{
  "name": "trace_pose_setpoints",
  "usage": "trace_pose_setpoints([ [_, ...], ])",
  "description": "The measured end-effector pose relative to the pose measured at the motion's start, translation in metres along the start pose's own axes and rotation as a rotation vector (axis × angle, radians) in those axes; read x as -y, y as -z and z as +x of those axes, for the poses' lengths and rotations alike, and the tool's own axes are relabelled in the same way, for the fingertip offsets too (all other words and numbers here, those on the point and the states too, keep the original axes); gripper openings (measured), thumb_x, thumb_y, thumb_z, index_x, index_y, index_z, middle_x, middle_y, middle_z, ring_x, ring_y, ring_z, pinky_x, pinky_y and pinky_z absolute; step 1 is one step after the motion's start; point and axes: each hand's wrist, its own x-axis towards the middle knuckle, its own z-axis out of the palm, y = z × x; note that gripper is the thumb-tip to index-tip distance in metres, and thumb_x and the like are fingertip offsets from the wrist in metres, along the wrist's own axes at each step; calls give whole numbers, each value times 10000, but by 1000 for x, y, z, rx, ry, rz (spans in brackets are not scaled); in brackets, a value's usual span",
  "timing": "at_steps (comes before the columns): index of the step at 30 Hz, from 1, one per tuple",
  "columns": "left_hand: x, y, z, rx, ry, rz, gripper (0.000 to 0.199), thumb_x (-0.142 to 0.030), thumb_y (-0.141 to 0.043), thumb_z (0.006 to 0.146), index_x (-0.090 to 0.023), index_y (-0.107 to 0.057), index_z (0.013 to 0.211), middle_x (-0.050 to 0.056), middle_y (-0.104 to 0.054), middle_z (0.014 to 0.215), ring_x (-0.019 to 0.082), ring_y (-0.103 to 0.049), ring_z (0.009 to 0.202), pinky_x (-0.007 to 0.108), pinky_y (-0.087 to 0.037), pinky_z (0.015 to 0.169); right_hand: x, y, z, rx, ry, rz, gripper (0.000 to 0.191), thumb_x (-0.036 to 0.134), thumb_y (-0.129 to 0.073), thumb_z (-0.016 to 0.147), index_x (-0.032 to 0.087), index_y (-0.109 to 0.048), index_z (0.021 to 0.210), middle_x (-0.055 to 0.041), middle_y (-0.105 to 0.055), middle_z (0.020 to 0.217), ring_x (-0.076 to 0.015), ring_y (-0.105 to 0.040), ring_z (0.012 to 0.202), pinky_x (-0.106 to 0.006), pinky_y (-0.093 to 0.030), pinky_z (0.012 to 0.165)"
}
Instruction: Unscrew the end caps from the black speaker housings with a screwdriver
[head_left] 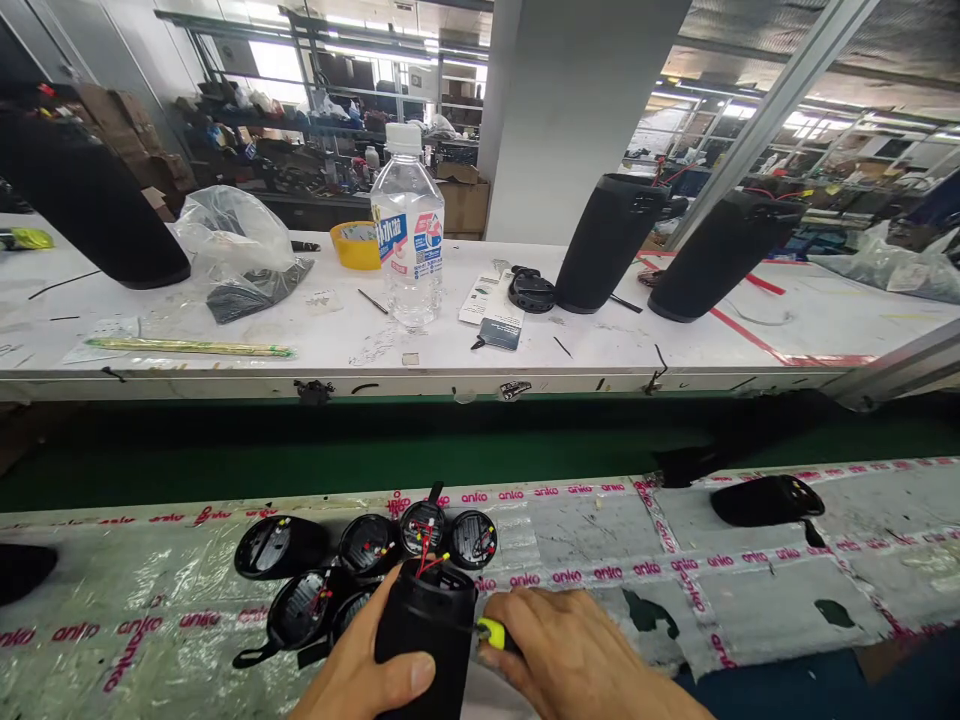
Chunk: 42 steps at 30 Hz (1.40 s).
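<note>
Wrapped round a black cylindrical housing [429, 640] is my left hand [367, 670], its thumb across the front. Red wires [426, 548] with a yellow connector stick up from the housing's open top. My right hand [559, 640], closed, grips a yellow-and-black tool [493, 634] whose front end meets the right side of the housing near its upper rim. Several round black housings with wires inside stand behind and left of my hands, among them one at the left [298, 608] and one at the back [474, 538].
A lone black housing [765, 500] lies on the wrapped bench [585, 545] at right. On the white shelf [337, 345] ahead stand a plastic bottle [409, 235], yellow tape roll [355, 245], plastic bag [236, 230] and tall black cylinders [611, 245]. A dark green gap separates both surfaces.
</note>
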Motion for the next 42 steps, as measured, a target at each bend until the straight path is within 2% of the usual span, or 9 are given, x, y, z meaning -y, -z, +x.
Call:
trace_pose_setpoints([
  [3, 3, 2, 5, 46, -59, 41, 781, -485, -835, 749, -301, -562, 1456, 64, -703, 1398, 415, -572, 1344, 496, -472, 1095, 4, -1, 3, 41, 29, -61, 392, 219, -868, 823, 241, -509, 980, 63, -669, 778, -181, -677, 573, -327, -321, 475],
  [8, 8, 8, 11, 108, -106, 90, 825, -511, -839, 743, -274, -527, 1470, 79, -684, 1402, 406, -569, 1324, 481, -463, 1077, 6, -4, 4, 59, 37, -72, 414, 211, -869, 820, 244, -486, 971, 69, -655, 760, -170, -667, 560, -330, -318, 465],
  [12, 7, 7, 9, 67, -123, 135, 814, -509, -846, 749, -285, -519, 1460, 66, -688, 1406, 378, -595, 1308, 470, -438, 1119, 5, -8, 2, 24, 50, -110, 461, 275, -889, 814, 248, -464, 988, 70, -652, 759, -173, -677, 567, -336, -316, 454],
  [16, 6, 4, 6, 41, -110, 155, 820, -514, -857, 734, -292, -524, 1450, 64, -691, 1420, 378, -604, 1324, 471, -445, 1132, 6, -4, 2, 92, 77, -203, 449, 386, -875, 843, 247, -465, 961, 53, -647, 729, -184, -659, 528, -363, -239, 416],
  [22, 14, 1, 2, -160, -105, 285, 894, -545, -885, 658, -278, -562, 1448, 78, -691, 1432, 393, -569, 1389, 446, -407, 1169, 7, 2, 5, 214, 114, -254, 351, 412, -760, 947, 243, -452, 940, 41, -647, 703, -185, -627, 475, -379, -167, 400],
  [31, 10, -3, 4, -184, -120, 357, 832, -543, -865, 655, -263, -594, 1391, 97, -750, 1310, 417, -654, 1244, 484, -478, 1069, 11, 0, 11, 325, 164, -290, 203, 242, -725, 936, 225, -528, 978, -10, -678, 826, -214, -638, 595, -393, -180, 404],
  [35, 7, -3, 3, -60, -9, -28, 727, -504, -840, 696, -292, -635, 1361, 63, -749, 1341, 394, -632, 1302, 466, -493, 1090, 5, -2, 9, 84, -30, 79, 114, 339, -566, 1069, 226, -553, 1069, 0, -714, 848, -201, -682, 667, -314, -382, 521],
  [38, 10, -1, 3, -79, 63, -184, 716, -496, -811, 735, -292, -615, 1393, 76, -753, 1339, 405, -629, 1315, 486, -528, 1054, 1, 3, 7, -133, -258, 442, 266, 446, -354, 1135, 272, -545, 1072, 45, -675, 767, -167, -641, 624, -272, -425, 576],
  [42, 14, 2, 5, -106, 34, -234, 835, -528, -835, 679, -258, -592, 1431, 122, -735, 1362, 450, -600, 1344, 554, -492, 1107, -2, 7, 4, -84, -464, 564, 297, 518, -371, 1112, 287, -552, 1155, 49, -671, 726, -183, -652, 631, -273, -436, 574],
])
